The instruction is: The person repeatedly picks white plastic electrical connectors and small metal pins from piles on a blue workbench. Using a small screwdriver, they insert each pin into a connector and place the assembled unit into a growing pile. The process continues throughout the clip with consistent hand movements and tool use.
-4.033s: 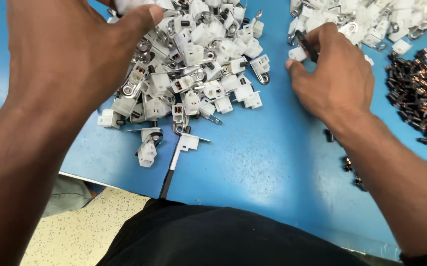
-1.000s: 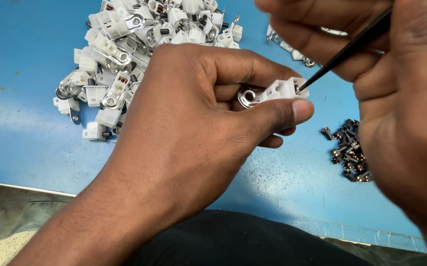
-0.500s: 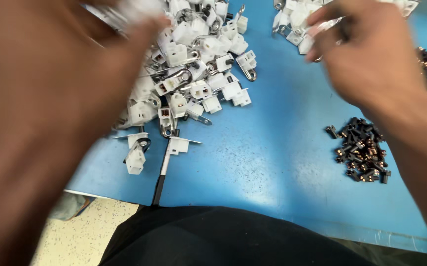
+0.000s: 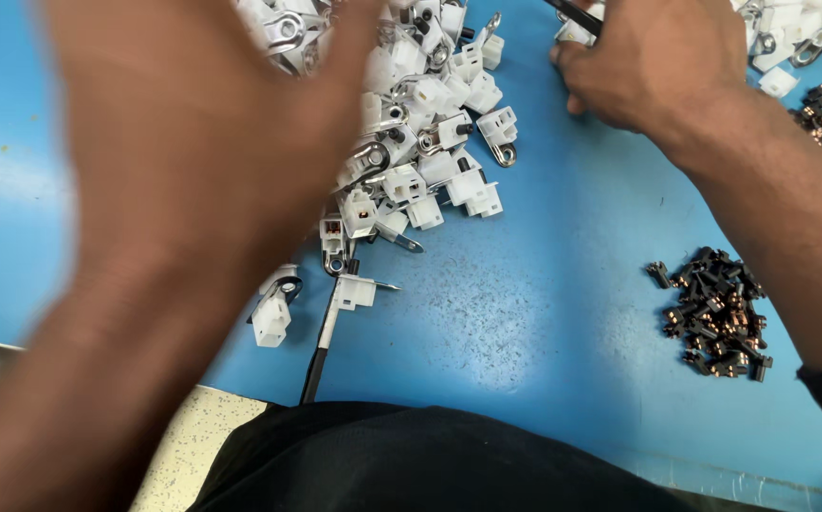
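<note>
left hand (image 4: 193, 142): blurred over white plastic connector pile (image 4: 420, 142), grip unclear
right hand (image 4: 653, 62): fingers closed on black tool (image 4: 577, 14)

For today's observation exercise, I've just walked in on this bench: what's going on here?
A person works at a blue table. The left hand, blurred, reaches over a heap of small white plastic parts with metal loops; whether it holds anything cannot be told. The right hand rests at the far edge by more white parts, pinching a thin dark tool. A small pile of dark pieces lies to the right, untouched.
</note>
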A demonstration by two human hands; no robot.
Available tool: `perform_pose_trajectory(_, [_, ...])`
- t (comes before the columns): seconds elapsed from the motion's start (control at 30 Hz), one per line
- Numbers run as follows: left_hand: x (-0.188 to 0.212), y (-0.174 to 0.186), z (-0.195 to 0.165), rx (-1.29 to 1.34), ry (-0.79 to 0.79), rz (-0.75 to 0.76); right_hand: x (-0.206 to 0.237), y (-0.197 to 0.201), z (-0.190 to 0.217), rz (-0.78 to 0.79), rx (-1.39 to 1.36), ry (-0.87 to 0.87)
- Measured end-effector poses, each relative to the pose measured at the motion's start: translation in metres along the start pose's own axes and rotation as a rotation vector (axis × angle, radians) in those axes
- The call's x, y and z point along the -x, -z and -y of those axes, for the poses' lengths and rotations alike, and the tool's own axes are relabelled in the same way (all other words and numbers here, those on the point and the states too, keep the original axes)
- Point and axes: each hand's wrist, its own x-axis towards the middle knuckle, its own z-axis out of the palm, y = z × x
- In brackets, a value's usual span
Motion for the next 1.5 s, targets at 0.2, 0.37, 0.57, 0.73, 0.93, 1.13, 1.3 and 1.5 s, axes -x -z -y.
perform_pose_trajectory(0.2, [-0.003,-0.009,-0.065,0.906,0.266,0.174,0.016,0.037,0.028,-0.019,-0.447,0.089])
perform_pose_trajectory(0.37, [-0.001,-0.002,-0.077,0.982,0.296,0.217,0.086,0.050,0.009,0.012,-1.155,-0.153])
perform_pose_trajectory(0.57, [0.013,0.010,-0.083,1.029,0.350,0.385,0.077,0.020,-0.009,-0.225,-0.521,0.098])
perform_pose_trajectory(0.73, [0.012,0.020,-0.078,1.030,0.357,0.399,0.013,0.011,0.021,-0.093,0.059,0.138])
perform_pose_trajectory(0.93, [0.010,0.026,-0.070,1.023,0.423,0.319,0.046,0.030,0.015,-0.051,-0.544,-0.061])
perform_pose_trajectory(1.13, [0.012,0.028,-0.077,1.066,0.236,0.422,0.150,0.060,0.015,0.360,-0.996,-0.343])
perform_pose_trajectory(1.3, [0.006,0.035,-0.084,1.112,0.532,0.972,0.180,0.050,0.014,0.342,-0.714,-0.613])
perform_pose_trajectory(1.5, [0.023,0.029,-0.081,1.310,0.602,0.982,0.180,0.043,-0.006,0.316,0.032,-0.473])
